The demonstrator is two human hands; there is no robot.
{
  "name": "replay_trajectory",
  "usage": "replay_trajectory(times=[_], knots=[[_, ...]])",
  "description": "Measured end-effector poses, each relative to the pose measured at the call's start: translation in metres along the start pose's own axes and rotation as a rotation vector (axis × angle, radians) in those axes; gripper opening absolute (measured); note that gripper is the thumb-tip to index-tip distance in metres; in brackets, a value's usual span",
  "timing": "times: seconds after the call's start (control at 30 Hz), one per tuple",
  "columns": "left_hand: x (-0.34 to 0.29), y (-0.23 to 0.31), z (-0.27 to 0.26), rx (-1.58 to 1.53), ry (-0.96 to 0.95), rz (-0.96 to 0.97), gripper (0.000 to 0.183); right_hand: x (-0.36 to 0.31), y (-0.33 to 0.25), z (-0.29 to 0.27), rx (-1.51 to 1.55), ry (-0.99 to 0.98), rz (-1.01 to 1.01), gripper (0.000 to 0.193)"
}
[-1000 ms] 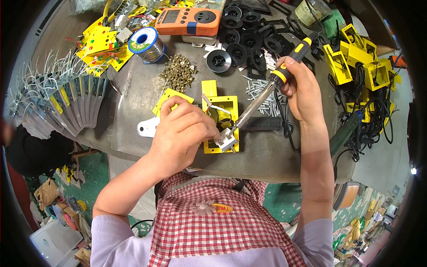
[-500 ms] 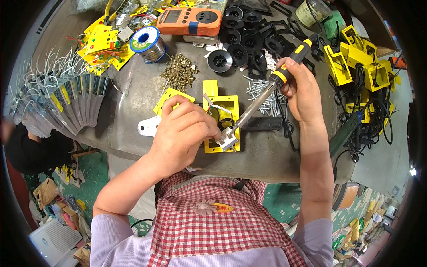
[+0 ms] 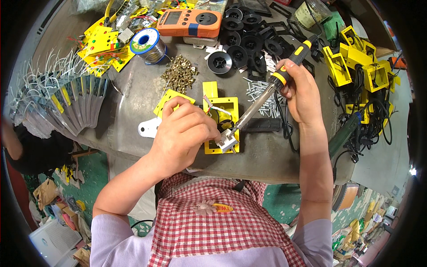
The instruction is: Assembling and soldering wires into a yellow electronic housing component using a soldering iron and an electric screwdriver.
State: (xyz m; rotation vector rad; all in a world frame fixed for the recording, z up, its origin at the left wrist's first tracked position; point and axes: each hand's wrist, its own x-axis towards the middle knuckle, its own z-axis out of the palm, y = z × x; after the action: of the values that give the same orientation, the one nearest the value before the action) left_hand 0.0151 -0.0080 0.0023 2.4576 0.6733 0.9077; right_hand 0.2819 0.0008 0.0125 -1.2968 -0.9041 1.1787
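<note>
In my right hand [image 3: 303,91] is a soldering iron [image 3: 257,107] with a black and yellow handle, its metal shaft slanting down to the left. The tip meets a small white block-shaped part [image 3: 228,141] with metal pins. My left hand [image 3: 184,131] is closed, thumb and fingertips pinched at that part's left side; the fingers partly hide it. Under the part lies an open yellow box frame [image 3: 235,107] with black and white wires inside. Beside my left fingers, a yellow plate [image 3: 171,99] with holes and a white tab-shaped piece [image 3: 149,128] rest on the grey table.
A solder spool [image 3: 146,43], brass-coloured small parts [image 3: 179,73], silver screws [image 3: 263,95] and black round caps [image 3: 219,62] lie beyond my hands. An orange multimeter [image 3: 189,23] stands behind them. Yellow frames with black cables [image 3: 337,66] crowd the right; wired strips [image 3: 73,104] fan out left.
My hands, the soldering iron and the white part hold nearly the same pose. At the far left edge, another person's arm has come further into view.
</note>
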Motion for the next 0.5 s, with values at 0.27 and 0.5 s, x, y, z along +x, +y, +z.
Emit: replay_trajectory(times=[0.27, 0.5], knots=[[-0.0001, 0.0012, -0.0012, -0.005, -0.010, -0.010, 0.015, -0.0017, -0.0017, 0.0009, 0.002, 0.009, 0.007, 0.026], [-0.0004, 0.0065, -0.0073, 0.034, -0.015, -0.061, 0.015, -0.0014, -0.0008, 0.0022, 0.001, 0.005, 0.002, 0.025]])
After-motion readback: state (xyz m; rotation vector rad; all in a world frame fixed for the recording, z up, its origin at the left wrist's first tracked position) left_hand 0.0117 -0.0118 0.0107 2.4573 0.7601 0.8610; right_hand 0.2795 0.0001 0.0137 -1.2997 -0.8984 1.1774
